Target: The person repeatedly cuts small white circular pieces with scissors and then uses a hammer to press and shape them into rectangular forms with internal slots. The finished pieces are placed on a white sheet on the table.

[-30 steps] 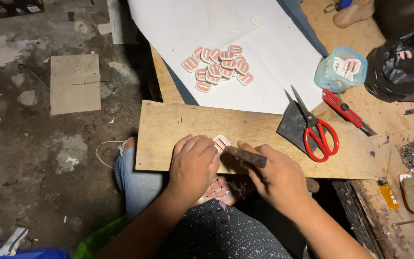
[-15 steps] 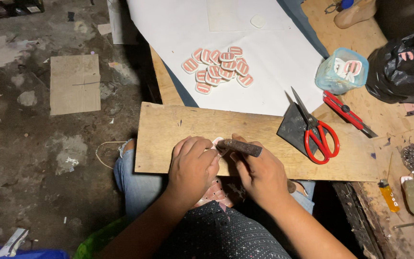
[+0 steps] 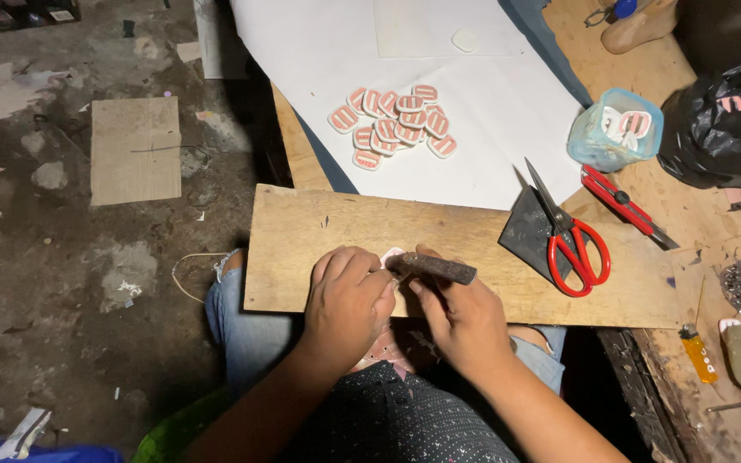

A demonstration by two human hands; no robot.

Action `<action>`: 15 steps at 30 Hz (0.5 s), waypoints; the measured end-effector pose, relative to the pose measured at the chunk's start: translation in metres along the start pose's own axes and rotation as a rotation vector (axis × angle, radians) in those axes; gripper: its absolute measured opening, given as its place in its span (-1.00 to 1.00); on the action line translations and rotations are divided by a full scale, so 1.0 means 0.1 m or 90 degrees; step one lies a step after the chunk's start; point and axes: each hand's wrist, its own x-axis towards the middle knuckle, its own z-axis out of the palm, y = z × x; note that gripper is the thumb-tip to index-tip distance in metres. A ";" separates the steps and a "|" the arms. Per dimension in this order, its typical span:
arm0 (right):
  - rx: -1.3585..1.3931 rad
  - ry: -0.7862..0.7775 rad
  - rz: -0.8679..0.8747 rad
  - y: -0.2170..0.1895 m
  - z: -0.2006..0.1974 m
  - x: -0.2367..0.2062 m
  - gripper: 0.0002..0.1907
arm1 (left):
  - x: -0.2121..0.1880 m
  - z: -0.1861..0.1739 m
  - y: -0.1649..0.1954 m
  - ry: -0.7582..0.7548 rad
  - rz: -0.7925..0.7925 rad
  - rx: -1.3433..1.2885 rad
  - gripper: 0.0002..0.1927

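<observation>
Both hands have shifted left on the wooden board (image 3: pixel 319 240), right hand (image 3: pixel 465 321) gripping a dark tool (image 3: pixel 439 268).

I'm in a rough little craft workshop: a bare plank (image 3: pixel 319 249) across my knees as a bench, red scissors (image 3: pixel 572 240), a cutter (image 3: pixel 623 204), a heap of small cut pieces (image 3: pixel 392 124) on white paper (image 3: pixel 508 103), stained concrete floor (image 3: pixel 62 274).

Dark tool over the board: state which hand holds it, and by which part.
The right hand holds the dark tool near its working end; the left hand pins a small pale piece on the wooden board.
</observation>
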 end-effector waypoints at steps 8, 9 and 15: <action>-0.024 -0.010 -0.062 0.05 -0.07 0.14 -0.65 | 0.00 0.01 0.02 -0.014 -0.023 -0.005 -0.87; -0.020 0.002 -0.057 0.06 -0.09 0.14 -0.59 | 0.00 0.02 0.02 -0.009 -0.023 -0.005 -0.85; -0.063 -0.020 -0.020 0.09 -0.16 0.10 -0.55 | 0.04 0.07 0.04 -0.013 -0.011 0.062 -0.81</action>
